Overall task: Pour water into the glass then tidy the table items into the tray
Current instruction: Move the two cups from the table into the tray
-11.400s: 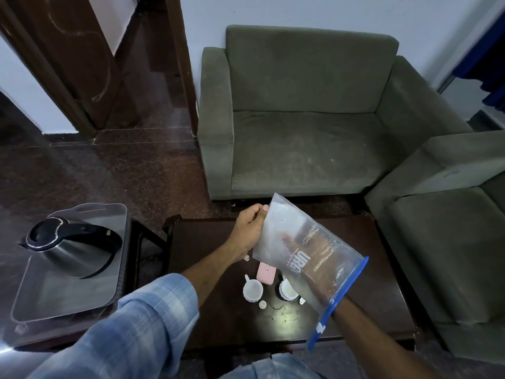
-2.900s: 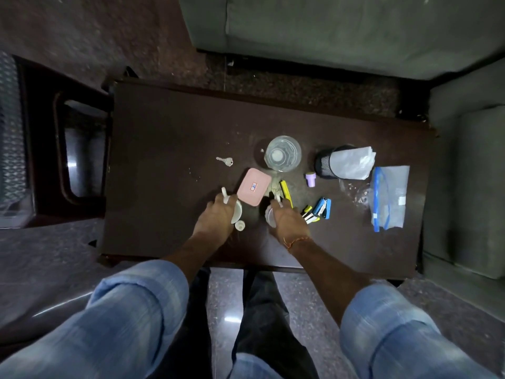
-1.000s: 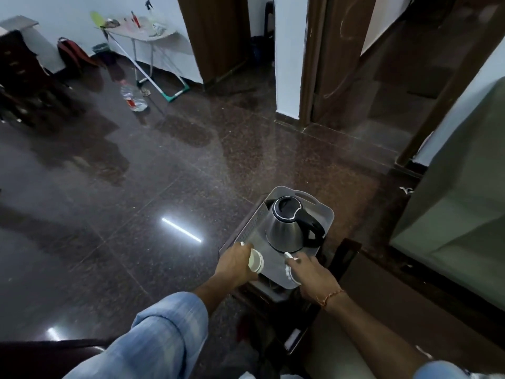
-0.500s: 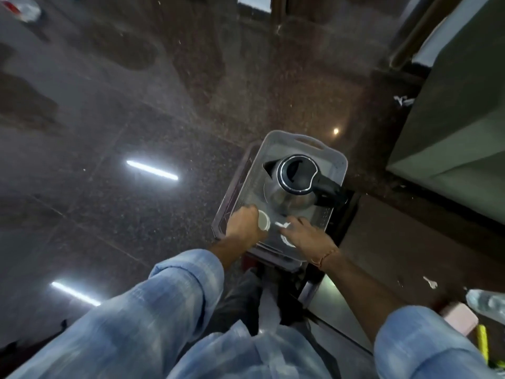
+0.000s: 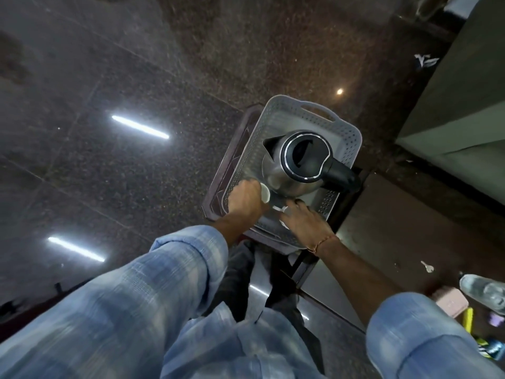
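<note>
A grey perforated tray [image 5: 351,138] rests on a small dark side table, with a steel kettle [image 5: 297,162] with a black lid and handle standing in it. My left hand [image 5: 244,199] is over the tray's near left part, closed around a small white cup [image 5: 264,193]. Just right of it, my right hand [image 5: 306,221] lies low over the tray's near end, holding a second small white cup [image 5: 282,212], mostly hidden under the fingers. The glass [image 5: 483,292] stands on the brown table at the far right edge.
On the brown coffee table [image 5: 396,228] lie a small key [image 5: 427,267], a pink case [image 5: 451,302], a yellow item [image 5: 467,318] and other small things at the right edge. A green sofa [image 5: 464,105] is at the upper right. Polished dark floor lies to the left.
Both hands carried the white cups from the coffee table to the tray. Over the last half second they have sunk slightly toward the tray floor by the kettle.
</note>
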Motion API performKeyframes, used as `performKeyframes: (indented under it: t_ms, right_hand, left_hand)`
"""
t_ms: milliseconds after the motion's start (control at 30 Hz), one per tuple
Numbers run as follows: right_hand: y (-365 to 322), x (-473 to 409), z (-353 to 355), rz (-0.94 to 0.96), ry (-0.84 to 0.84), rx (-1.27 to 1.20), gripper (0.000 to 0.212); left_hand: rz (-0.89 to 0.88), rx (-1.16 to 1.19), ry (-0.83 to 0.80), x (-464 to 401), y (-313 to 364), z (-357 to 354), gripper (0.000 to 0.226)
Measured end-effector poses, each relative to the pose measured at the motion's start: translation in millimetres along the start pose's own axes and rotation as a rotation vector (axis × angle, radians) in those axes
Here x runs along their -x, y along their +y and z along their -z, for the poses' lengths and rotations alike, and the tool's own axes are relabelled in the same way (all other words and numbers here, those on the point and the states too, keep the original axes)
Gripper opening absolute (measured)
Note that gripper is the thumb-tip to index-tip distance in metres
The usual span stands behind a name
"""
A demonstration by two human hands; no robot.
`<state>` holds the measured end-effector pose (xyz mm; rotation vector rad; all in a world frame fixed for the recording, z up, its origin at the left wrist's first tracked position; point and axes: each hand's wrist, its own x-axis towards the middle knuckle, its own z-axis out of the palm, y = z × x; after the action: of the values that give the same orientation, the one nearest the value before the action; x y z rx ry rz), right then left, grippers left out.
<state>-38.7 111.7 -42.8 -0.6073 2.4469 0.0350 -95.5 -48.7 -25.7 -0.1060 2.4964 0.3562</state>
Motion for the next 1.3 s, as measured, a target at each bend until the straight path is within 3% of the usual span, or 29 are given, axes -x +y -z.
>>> performKeyframes:
  t_ms: [200,333,433,567,667,767,967,1167,1300]
  right_hand:
    - [0,3,3,0.052,0.068,-0.029,0.032]
    - [-1,28,6,0.112,0.172,-0.054,0.054]
    - [9,56,8,0.046,0.188,-0.145,0.071]
    - [33,104,4,-0.087,0.222,-0.287,0.070]
    - [50,148,-9,-0.176,0.235,-0.337,0.071]
    - [65,199,-30,-0.283,0.269,-0.396,0.070]
    - [80,313,-86,-0.543,0.356,-0.521,0.073]
    - [57,411,-116,-0.893,0.546,-0.707,0.075]
    - [37,459,-130,-0.989,0.650,-0.776,0.081]
  left_hand:
    - [-0.008,-0.070,-0.018,3,0,-2,0.056]
    - [-0.007,-0.056,-0.001,15,1,5,0.077]
    - [-0.018,-0.131,0.024,35,-2,7,0.085]
    - [-0.038,-0.297,0.078,69,2,3,0.091]
    - [-0.063,-0.332,0.119,99,17,-1,0.086]
    - [-0.100,-0.252,0.152,131,39,-9,0.066]
    - [-0.364,-0.321,0.021,182,95,-40,0.047]
    - [-0.676,-0.345,-0.256,204,151,-73,0.051]
    - [-0.792,-0.269,-0.371,232,182,-99,0.051]
